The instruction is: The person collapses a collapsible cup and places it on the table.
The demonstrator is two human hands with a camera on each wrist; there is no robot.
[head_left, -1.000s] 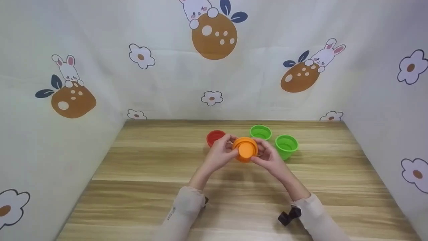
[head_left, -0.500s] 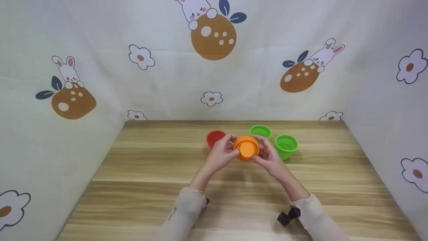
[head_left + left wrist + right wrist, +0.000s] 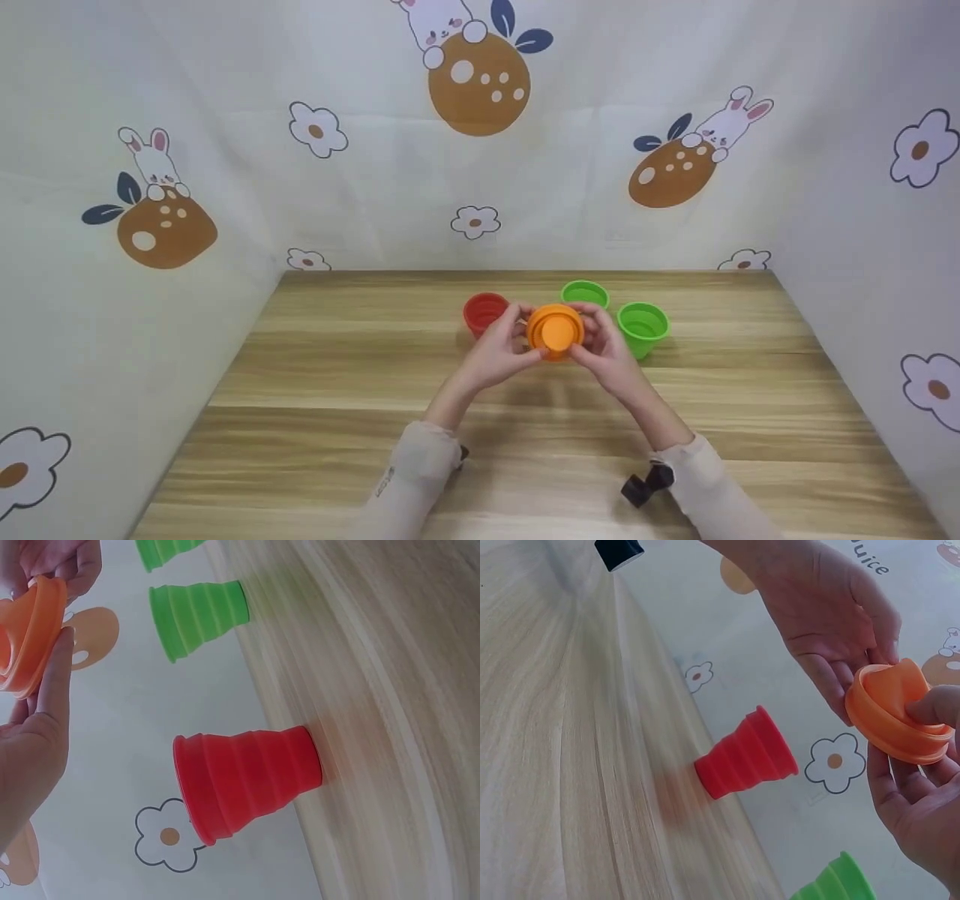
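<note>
Both hands hold an orange collapsible cup (image 3: 559, 331) above the table, its round base facing the head camera. The cup is squashed into a short stack of rings, as its side shows in the left wrist view. My left hand (image 3: 496, 354) grips its left side, fingers behind and thumb at the lower front. On the other side my right hand (image 3: 611, 361) grips it the same way. In the right wrist view a thumb pushes into the middle of the orange cup (image 3: 889, 739), where the soft wall is bent.
Behind my left hand a red cup (image 3: 480, 309) stands upright at full height. Two green cups, one farther back (image 3: 585, 291) and one to the right (image 3: 643, 330), also stand on the wooden table (image 3: 337, 352). Patterned cloth (image 3: 360, 195) hangs around three sides.
The orange cup has shifted slightly right and up, still between both hands. My left thumb has slid lower along its front. The red and green cups have stayed in place.
</note>
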